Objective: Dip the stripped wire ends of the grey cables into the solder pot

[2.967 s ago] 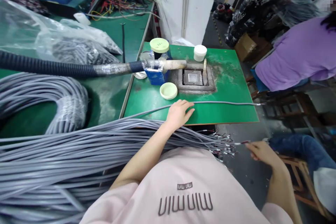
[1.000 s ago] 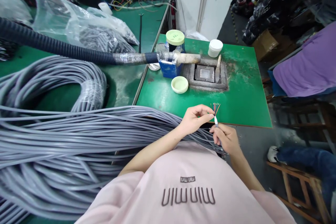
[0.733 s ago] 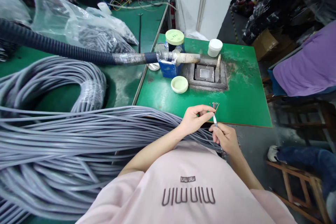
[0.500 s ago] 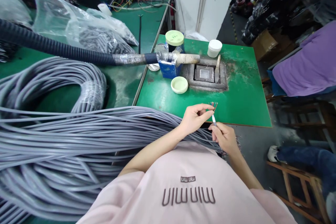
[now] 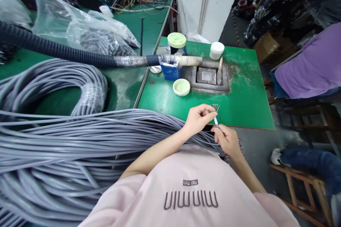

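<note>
Between my hands is the end of a grey cable (image 5: 216,122), with a white section and several thin coloured wires (image 5: 216,107) fanned out at its tip. My left hand (image 5: 200,117) pinches the wires at their base between thumb and fingers. Just below, my right hand (image 5: 227,139) is closed around the grey jacket. A thick bundle of grey cables (image 5: 149,127) runs from the left under my left forearm, its stripped ends beside my right hand. Beyond my hands, a solder pot (image 5: 209,75) with a square metal surface is set in the green table.
Around the pot stand a shallow pale-green dish (image 5: 181,87), a white lidded jar (image 5: 216,50) and a blue box (image 5: 172,71). A corrugated hose (image 5: 87,55) ends above the box. A person in purple (image 5: 311,64) sits at the right, near a wooden stool (image 5: 298,181).
Both hands keep their grip, with only a slight shift. The fanned wire tips have turned a little between my left fingers. The whole view has moved very slightly.
</note>
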Motion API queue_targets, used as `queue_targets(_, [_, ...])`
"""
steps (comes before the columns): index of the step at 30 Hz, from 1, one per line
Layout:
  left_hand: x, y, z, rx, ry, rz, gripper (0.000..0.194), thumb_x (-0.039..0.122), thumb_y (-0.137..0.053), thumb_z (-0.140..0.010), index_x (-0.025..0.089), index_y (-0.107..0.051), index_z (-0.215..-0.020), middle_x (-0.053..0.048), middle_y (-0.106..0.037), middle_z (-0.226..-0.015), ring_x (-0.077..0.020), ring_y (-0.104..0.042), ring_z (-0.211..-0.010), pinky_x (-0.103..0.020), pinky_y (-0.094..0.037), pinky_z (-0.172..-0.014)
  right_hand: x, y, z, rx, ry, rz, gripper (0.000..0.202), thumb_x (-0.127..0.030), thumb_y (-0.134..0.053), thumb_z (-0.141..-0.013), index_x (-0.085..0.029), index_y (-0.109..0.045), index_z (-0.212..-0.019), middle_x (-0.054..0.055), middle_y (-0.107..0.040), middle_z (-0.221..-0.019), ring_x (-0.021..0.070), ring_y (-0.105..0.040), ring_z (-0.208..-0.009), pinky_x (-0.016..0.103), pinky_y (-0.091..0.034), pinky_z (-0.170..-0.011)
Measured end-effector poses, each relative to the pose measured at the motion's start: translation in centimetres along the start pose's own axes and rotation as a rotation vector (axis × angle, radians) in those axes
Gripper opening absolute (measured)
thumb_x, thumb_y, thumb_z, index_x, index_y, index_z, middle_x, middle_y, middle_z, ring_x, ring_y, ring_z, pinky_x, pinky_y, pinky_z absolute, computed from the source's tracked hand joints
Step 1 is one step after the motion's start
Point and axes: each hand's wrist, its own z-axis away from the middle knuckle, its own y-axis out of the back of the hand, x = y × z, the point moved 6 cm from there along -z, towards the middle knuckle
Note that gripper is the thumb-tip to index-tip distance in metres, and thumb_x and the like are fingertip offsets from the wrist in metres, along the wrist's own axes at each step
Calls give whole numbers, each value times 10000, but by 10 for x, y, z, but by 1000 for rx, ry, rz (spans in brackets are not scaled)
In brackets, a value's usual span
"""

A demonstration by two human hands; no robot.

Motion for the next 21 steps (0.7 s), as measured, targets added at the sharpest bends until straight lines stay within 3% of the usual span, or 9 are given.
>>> queue_targets(3, [-8, -2, 7, 44, 5, 166, 258, 365, -746, -714, 146, -620, -769, 56, -492, -563, -45, -371, -495, -203, -305, -507, 4, 0, -1, 2, -17, -65, 310, -376, -437, -982, -191, -632, -826, -36, -555, -537, 98, -502, -469, 213, -399, -505])
queue_targets(5, [-19, -7, 10, 35, 96, 355, 267, 363, -733, -722, 160, -564, -753, 67, -466, -543, -45, -360, -470, -204, -295, -488, 4, -1, -1, -10, -3, -79, 310, -374, -433, -984, -192, -629, -829, -36, -555, -537, 98, -504, -472, 212, -409, -510])
queue_targets(10, [-33, -26, 12, -158, 379, 748, 369, 349, -694, -727, 183, -376, -641, 77, -341, -526, -53, -334, -465, -210, -319, -476, 1, -4, -1, -37, 42, -59, 311, -366, -433, -981, -194, -628, -812, -29, -565, -547, 104, -520, -488, 219, -419, -523])
queue_targets(16, [-32, -28, 8, -296, 495, 773, 248, 290, -657, -685, 166, -445, -646, 50, -411, -546, -61, -385, -469, -213, -331, -463, -5, -5, 0, -83, 87, -19, 292, -330, -434, -979, -198, -615, -793, -34, -570, -560, 98, -534, -509, 219, -416, -553])
queue_targets(21, [-32, -20, 6, -153, 414, 738, 224, 255, -717, -678, 146, -526, -720, 54, -464, -561, -51, -425, -502, -194, -359, -525, -2, -4, 0, -40, 53, -40, 285, -329, -430, -985, -196, -618, -816, -39, -558, -553, 95, -513, -496, 220, -402, -546])
